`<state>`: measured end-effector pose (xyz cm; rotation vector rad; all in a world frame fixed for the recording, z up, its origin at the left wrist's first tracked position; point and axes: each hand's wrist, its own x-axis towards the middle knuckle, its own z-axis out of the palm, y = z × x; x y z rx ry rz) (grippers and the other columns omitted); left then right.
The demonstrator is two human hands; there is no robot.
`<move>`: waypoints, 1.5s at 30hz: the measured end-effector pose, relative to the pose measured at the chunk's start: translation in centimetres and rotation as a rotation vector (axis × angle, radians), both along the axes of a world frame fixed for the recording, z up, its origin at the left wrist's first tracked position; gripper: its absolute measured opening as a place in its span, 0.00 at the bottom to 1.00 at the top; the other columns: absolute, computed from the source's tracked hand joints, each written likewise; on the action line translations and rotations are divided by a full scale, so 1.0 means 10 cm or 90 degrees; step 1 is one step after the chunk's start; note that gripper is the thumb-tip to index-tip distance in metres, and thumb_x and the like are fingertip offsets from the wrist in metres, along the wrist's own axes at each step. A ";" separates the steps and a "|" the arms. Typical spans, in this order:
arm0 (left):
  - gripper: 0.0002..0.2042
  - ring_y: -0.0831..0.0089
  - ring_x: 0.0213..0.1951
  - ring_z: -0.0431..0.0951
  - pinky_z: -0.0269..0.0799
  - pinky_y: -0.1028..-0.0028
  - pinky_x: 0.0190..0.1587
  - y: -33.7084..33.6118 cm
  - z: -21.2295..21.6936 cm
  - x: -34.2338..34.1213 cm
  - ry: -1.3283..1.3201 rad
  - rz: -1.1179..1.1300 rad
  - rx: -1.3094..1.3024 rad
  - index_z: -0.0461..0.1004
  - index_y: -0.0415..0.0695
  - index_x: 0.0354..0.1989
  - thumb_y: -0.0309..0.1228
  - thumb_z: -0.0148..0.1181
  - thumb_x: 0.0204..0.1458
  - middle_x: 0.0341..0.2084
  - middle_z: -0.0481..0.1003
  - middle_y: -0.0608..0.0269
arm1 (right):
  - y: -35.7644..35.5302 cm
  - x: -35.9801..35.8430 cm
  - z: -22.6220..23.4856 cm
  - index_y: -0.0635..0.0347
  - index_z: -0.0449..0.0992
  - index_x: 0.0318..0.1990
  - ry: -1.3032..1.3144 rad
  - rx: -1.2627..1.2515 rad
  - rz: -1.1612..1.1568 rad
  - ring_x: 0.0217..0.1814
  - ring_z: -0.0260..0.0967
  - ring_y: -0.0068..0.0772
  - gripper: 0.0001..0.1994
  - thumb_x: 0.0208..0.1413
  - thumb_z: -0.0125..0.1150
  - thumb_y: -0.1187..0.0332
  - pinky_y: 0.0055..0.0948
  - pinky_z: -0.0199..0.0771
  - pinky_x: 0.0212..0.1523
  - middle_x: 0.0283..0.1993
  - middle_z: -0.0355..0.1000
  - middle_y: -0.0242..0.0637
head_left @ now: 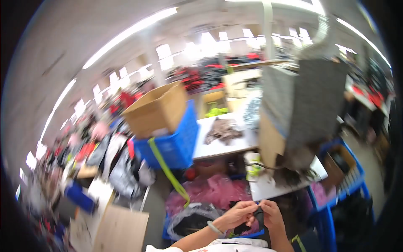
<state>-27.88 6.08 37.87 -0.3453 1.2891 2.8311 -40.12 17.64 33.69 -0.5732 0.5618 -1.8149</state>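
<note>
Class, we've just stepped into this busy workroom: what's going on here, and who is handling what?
A person's left hand and right hand meet low in the view, both pinching a small dark piece of fabric. Below them sits a bin of pink and clear plastic bags. Ahead are a white table with a brownish garment lying on it, a blue crate holding a cardboard box, and heaps of clothing around. The picture is blurred.
</note>
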 end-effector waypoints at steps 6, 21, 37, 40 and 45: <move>0.09 0.80 0.17 0.70 0.65 0.82 0.19 -0.25 -0.23 0.61 0.051 0.149 0.034 0.67 0.43 0.29 0.35 0.52 0.57 0.13 0.67 0.70 | -0.60 0.21 -0.14 0.63 0.71 0.30 0.049 0.083 0.207 0.21 0.69 0.22 0.07 0.56 0.54 0.69 0.18 0.69 0.21 0.24 0.70 0.34; 0.07 0.68 0.32 0.78 0.76 0.73 0.35 -0.62 -0.51 1.38 -0.132 0.625 0.027 0.67 0.40 0.32 0.31 0.53 0.55 0.30 0.75 0.54 | -1.19 1.47 -0.20 0.65 0.70 0.38 0.452 0.220 -0.331 0.27 0.67 0.19 0.07 0.51 0.57 0.78 0.18 0.68 0.28 0.30 0.70 0.32; 0.11 0.76 0.25 0.76 0.73 0.78 0.26 -0.92 -0.69 1.33 -0.266 0.343 0.042 0.72 0.44 0.33 0.39 0.61 0.50 0.25 0.75 0.62 | -1.03 1.41 -0.40 0.65 0.73 0.31 0.395 0.252 -0.415 0.22 0.65 0.15 0.05 0.45 0.62 0.77 0.16 0.64 0.23 0.21 0.70 0.28; 0.10 0.74 0.26 0.76 0.74 0.76 0.28 -0.67 -0.81 0.78 -0.330 0.236 0.183 0.72 0.45 0.33 0.36 0.63 0.48 0.23 0.74 0.65 | -0.63 0.98 -0.49 0.65 0.74 0.30 0.374 0.315 -0.447 0.21 0.65 0.16 0.04 0.46 0.61 0.77 0.16 0.64 0.22 0.22 0.70 0.30; 0.12 0.63 0.35 0.75 0.74 0.72 0.37 -0.10 -1.11 -0.08 -0.412 0.197 0.261 0.69 0.39 0.36 0.33 0.61 0.49 0.32 0.72 0.49 | 0.08 0.09 -0.71 0.68 0.72 0.25 0.528 0.281 -0.484 0.21 0.63 0.22 0.06 0.44 0.62 0.74 0.26 0.62 0.23 0.20 0.68 0.35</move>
